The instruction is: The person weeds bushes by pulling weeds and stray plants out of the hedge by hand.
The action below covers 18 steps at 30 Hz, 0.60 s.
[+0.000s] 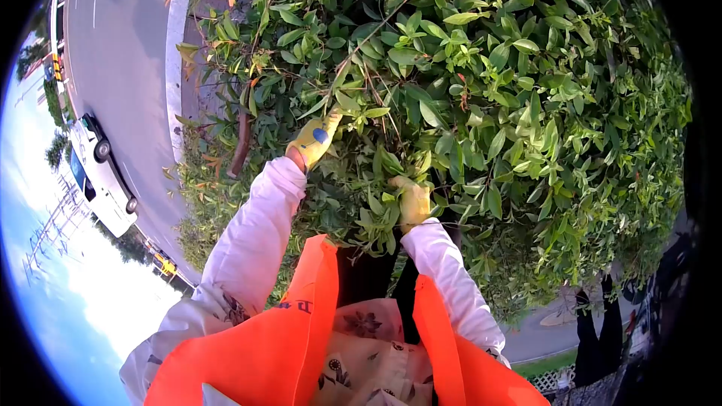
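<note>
A dense, leafy green hedge (489, 105) fills the middle and right of the head view. My left hand (316, 139), in a yellow glove with a blue patch, is closed around a thin stem (359, 45) that slants up to the right across the leaves. Lower and to the right, my right hand (414, 201), also in a yellow glove, is closed at a leafy sprig (380, 214) in the hedge. Leaves partly hide the fingertips of both hands.
A white car (105, 173) is on the grey road (128, 53) to the left, beyond a pale kerb (177, 37). A brown branch (241, 143) sticks out near my left forearm. Another person's dark-clothed legs (598, 331) show at the lower right.
</note>
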Available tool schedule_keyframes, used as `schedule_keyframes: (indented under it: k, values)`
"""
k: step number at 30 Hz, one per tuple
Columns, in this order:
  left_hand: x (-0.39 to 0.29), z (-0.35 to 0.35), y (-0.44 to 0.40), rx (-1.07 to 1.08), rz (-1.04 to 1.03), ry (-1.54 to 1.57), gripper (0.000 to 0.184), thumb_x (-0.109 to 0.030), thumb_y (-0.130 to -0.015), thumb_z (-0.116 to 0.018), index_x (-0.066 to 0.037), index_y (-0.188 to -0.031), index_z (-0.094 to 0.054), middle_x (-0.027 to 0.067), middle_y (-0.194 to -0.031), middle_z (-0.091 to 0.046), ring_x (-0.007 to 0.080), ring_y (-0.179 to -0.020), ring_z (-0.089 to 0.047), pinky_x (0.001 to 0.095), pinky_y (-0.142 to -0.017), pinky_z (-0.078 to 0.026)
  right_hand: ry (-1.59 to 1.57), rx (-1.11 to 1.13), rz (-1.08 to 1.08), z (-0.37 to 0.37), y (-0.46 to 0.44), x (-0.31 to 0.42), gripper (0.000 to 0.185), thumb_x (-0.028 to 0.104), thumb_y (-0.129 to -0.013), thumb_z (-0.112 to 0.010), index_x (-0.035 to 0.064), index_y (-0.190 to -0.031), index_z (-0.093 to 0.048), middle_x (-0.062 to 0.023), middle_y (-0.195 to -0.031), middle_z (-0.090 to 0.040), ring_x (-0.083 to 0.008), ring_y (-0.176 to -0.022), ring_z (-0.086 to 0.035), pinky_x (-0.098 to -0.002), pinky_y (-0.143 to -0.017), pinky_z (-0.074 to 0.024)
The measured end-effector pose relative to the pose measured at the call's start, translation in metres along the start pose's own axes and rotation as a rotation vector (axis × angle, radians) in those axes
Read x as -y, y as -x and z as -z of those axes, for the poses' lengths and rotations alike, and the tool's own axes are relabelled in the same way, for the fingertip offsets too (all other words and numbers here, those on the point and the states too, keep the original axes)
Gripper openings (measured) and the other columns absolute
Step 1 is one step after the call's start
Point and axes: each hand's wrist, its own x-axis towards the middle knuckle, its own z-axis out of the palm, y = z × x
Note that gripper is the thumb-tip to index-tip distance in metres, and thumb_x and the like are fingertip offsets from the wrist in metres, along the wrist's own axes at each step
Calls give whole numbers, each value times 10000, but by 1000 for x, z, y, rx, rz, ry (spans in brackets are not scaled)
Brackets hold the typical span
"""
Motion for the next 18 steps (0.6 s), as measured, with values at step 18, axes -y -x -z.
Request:
schedule_keyframes:
  k: [18]
  values:
    - [45, -72, 5, 202, 7, -474, 284, -244, -920, -495, -54, -1106, -594, 90, -1020, -637, 185, -921, -585, 340, -785, -464, 913, 114, 212, -58, -38, -32, 162, 145, -795, -593, 112, -935, -666, -139, -880, -650, -290, -825, -623, -400, -731, -487]
